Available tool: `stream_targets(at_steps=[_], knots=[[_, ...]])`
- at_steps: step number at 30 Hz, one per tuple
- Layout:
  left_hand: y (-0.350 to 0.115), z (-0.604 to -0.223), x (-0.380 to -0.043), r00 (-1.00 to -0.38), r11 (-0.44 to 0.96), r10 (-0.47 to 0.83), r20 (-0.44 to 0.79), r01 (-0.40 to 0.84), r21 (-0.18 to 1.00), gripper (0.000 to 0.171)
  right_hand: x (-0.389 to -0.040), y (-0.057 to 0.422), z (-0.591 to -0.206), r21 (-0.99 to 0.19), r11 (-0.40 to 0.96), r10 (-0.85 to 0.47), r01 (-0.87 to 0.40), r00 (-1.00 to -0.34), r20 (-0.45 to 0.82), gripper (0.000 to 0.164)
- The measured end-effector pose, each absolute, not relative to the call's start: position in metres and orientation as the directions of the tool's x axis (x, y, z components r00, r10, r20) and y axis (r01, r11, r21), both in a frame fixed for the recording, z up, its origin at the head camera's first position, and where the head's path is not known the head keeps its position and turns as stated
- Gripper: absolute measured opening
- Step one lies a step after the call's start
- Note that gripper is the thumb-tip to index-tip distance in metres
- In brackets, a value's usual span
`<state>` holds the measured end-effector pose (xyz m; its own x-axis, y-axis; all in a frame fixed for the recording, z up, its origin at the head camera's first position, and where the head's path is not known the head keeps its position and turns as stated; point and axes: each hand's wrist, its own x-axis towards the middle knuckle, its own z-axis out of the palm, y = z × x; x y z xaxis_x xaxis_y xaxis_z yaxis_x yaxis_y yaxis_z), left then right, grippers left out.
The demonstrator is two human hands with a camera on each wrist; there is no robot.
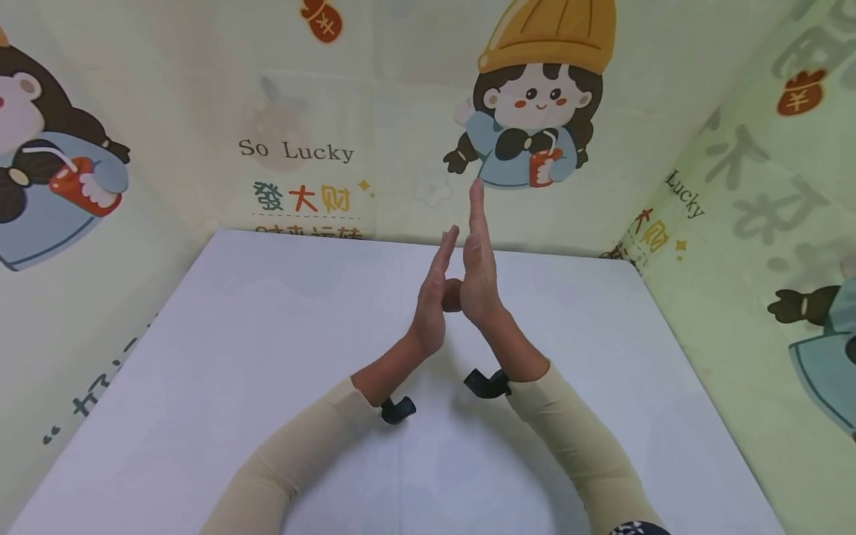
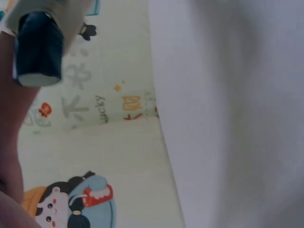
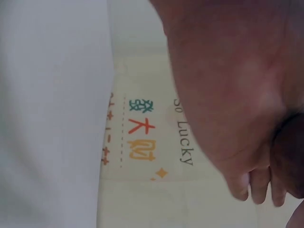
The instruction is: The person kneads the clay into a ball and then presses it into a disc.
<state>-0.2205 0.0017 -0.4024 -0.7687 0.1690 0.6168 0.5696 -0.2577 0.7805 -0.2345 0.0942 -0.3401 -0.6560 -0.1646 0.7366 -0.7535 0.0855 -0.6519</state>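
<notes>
Above the white table, seen from the head camera, I watch a person hold a small round brown thing between the heels of two facing palms. The left hand leans inward, and the right hand stands nearly upright, its longest fingertip reaching up to the picture of a cartoon girl printed on the wall covering. Fingers on both hands run straight, pointing up and away from the person; they pinch nothing, and only the palms bear on the brown thing. Each hand appears edge-on, so I cannot tell how tightly its fingers lie side by side. Pale sleeves cover the forearms, and a dark device juts inward at each wrist. From the left wrist, the view takes in a dark device against bare skin at the upper left, the pale wall with its printed girl, and the table filling the right side; the brown thing is out of sight, and I cannot read the fingers. From the right wrist, a palm looms large and blurred, three fingertips next to one another at its lower end, with the brown thing against it at the right edge; beyond are the printed words "So Lucky".
</notes>
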Motion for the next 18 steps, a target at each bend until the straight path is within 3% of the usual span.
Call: stream_targets(at_steps=[5, 13, 18], knots=[[0.004, -0.389, -0.207, -0.747, -0.288, 0.132, 0.651, 0.600, 0.747, 0.070, -0.238, 0.099, -0.338, -0.664, 0.062, -0.139, -0.745, -0.666, 0.733, 0.091], [-0.001, -0.364, -0.208, -0.668, -0.344, 0.001, 0.744, 0.698, 0.628, 0.075, -0.233, 0.095, -0.347, -0.721, -0.031, -0.244, -0.693, -0.694, 0.677, 0.088], [-0.006, -0.355, -0.220, -0.672, -0.351, -0.036, 0.740, 0.702, 0.620, 0.079, -0.230, 0.089, -0.355, -0.713, -0.053, -0.277, -0.699, -0.676, 0.683, 0.083]])
